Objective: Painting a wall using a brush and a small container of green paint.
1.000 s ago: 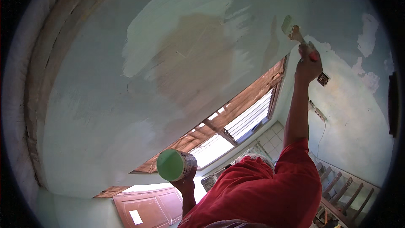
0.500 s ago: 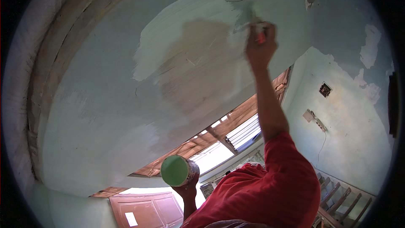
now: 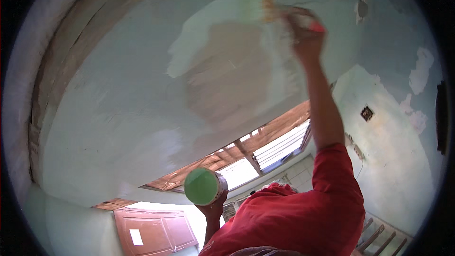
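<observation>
Brush (image 3: 269, 9) was gripped by right hand (image 3: 305, 31), fist closed; exact finger placement could not be told because of blur. Brush was located at pale green patch (image 3: 196, 31), near upper right of brown area (image 3: 227, 66) on wall (image 3: 109, 128). Container (image 3: 220, 185) with green paint (image 3: 201, 186) was clasped by left hand (image 3: 212, 206), lower, well apart. Drips onto raised forearm (image 3: 324, 99) could be caused by overloaded brush; uneven streaks, by hasty stroke; spill, by container being tipped inattentively.
</observation>
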Demonstrator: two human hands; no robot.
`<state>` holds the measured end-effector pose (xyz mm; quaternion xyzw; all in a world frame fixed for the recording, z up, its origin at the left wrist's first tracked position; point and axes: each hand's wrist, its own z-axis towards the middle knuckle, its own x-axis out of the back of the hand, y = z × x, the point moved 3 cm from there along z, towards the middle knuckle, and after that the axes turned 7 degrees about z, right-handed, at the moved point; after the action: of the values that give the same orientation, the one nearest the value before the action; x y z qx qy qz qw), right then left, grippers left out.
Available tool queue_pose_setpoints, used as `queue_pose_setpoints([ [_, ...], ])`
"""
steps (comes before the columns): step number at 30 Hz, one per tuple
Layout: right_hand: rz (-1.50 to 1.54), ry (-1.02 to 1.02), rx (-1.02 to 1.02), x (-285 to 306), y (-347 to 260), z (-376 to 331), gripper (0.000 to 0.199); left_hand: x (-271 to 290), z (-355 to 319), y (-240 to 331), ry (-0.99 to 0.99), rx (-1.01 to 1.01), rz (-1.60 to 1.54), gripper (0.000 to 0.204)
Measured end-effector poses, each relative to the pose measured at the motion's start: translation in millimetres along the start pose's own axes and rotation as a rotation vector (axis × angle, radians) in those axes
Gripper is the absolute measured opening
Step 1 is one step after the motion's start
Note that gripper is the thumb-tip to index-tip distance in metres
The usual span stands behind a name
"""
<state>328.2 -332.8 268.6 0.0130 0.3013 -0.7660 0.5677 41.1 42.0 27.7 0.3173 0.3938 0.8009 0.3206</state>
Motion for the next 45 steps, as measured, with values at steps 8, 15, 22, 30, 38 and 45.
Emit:
queue_pose_setpoints([
  [8, -0.584, 0.316, 0.117, 17.1, -22.6, 55.8, 0.012, 11.7, -14.3, -12.8, 0.041, 0.080, 0.022, 0.103],
  [15, 0.077, -0.285, 0.450, -199.2, -170.7, -73.5, 0.021, -8.4, -0.1, -11.0, 0.022, 0.075, -0.071, 0.096],
  [22, 0.308, -0.150, 0.099, -175.9, -91.3, 9.0, 0.023, -7.9, 0.2, 3.4, 0.032, 0.065, -0.079, 0.101],
  [30, -0.678, 0.362, 0.279, 33.9, -23.5, 103.0, 0.022, 23.7, -22.5, -14.9, 0.103, 0.162, -0.002, 0.112],
  [38, -0.378, -0.261, 0.424, -152.5, -135.4, -33.6, 0.030, 6.0, -2.6, -17.2, 0.144, 0.081, 0.018, 0.104],
  [45, 0.205, -0.344, 0.281, -180.8, -164.1, -50.9, 0.011, -22.7, 12.3, -1.1, 0.059, 0.064, -0.110, 0.083],
])
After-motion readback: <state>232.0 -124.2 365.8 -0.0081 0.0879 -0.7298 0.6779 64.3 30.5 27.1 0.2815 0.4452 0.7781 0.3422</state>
